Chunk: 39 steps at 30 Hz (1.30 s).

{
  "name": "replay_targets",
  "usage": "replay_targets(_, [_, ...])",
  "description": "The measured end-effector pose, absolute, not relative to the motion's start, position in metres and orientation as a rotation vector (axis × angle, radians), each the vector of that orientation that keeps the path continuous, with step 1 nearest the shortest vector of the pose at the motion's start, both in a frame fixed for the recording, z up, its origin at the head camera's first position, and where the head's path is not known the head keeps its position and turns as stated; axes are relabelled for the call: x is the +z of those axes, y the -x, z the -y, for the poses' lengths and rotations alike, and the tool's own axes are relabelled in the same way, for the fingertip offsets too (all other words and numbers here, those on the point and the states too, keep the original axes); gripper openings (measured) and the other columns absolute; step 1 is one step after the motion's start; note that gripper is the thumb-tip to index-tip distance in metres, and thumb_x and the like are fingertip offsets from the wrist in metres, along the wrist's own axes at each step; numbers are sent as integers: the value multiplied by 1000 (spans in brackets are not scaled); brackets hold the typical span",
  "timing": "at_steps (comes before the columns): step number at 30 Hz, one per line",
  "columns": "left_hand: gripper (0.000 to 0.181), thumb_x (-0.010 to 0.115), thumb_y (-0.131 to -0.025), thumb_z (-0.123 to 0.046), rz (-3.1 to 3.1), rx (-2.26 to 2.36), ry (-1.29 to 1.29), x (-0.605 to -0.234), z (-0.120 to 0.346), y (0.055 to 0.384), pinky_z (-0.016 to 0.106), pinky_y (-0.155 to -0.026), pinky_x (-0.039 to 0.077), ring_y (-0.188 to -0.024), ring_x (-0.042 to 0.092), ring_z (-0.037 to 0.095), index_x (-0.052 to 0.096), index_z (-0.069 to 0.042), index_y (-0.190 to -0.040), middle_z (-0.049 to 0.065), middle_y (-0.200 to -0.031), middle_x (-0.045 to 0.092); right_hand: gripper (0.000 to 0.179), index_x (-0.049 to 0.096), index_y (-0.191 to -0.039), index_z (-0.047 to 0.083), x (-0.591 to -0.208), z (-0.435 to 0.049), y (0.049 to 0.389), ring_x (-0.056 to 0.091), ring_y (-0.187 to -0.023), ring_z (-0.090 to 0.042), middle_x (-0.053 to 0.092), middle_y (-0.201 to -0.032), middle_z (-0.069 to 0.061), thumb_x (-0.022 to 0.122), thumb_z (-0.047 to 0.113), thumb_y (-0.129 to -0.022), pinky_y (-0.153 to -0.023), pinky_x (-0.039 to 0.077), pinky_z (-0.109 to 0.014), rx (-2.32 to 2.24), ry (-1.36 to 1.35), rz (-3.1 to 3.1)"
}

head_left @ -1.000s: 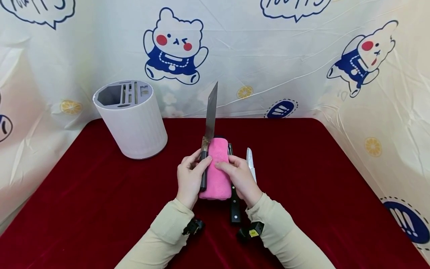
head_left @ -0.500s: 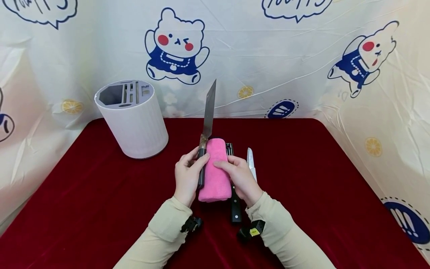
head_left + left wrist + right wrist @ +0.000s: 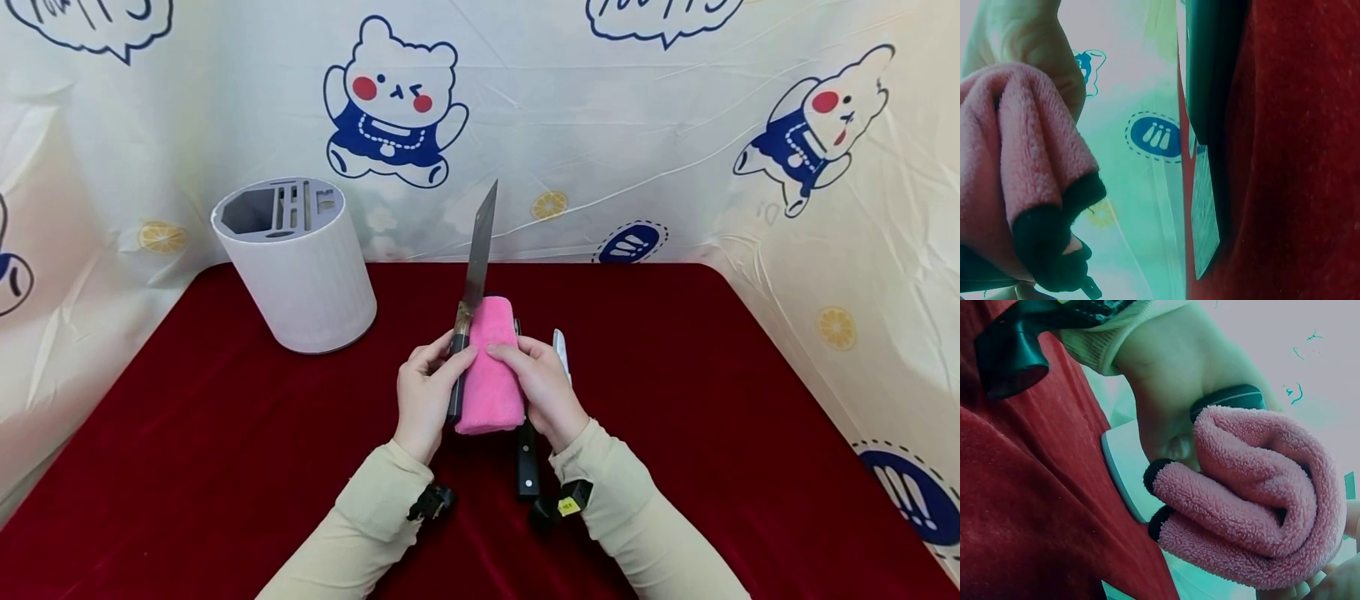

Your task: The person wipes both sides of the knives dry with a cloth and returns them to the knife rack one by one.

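My left hand (image 3: 423,396) grips the black handle of a kitchen knife (image 3: 478,250), whose long blade points up and away. The knife lies along the left side of a folded pink towel (image 3: 491,383), and my left thumb reaches the towel's edge. From the right, my right hand (image 3: 547,392) holds the towel, with the thumb on its front and the fingers behind. In the right wrist view, the towel (image 3: 1254,494) shows rolled layers with dark trim, beside the knife's handle end (image 3: 1229,401). The blade's side toward the towel is partly hidden.
On the red-covered table (image 3: 675,375) lies a black-handled knife (image 3: 527,467), partly hidden under the towel and right hand. A white knife (image 3: 561,350) lies right of it. A white cylindrical knife block (image 3: 300,283) with slots stands at the back left.
Both hands, with the knife and towel, shift slightly left, then back right. The towel is now lifted a little and has moved farther away. The items on the table stay put.
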<state>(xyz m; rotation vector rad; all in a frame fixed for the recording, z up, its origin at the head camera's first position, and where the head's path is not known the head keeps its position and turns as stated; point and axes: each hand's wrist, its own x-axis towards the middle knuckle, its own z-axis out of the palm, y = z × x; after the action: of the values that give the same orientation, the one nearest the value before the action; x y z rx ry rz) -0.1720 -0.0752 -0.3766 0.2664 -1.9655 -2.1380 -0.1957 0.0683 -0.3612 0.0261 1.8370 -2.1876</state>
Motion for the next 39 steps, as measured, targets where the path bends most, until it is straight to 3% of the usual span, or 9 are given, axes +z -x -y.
replay_targets(22, [39, 76, -87, -22, 2005, -2124, -246, -379, 69, 168, 24, -72, 48, -89, 53, 15, 70, -14, -124, 2, -99, 59, 34, 65, -121, 0, -362, -73, 198, 68, -78, -12, 72, -86, 1, 63, 19, -93, -71, 56, -31, -2271, -61, -1877])
replay_targets(39, [47, 76, -87, -18, 1877, -2189, -253, -376, 74, 168, 24, -72, 53, -89, 59, 14, 65, -25, -132, 1, -106, 67, 27, 66, -114, 3, -356, -70, 190, 67, -76, -14, 72, -84, 0, 63, 16, -91, -69, 56, -33, -2272, -40, -1811])
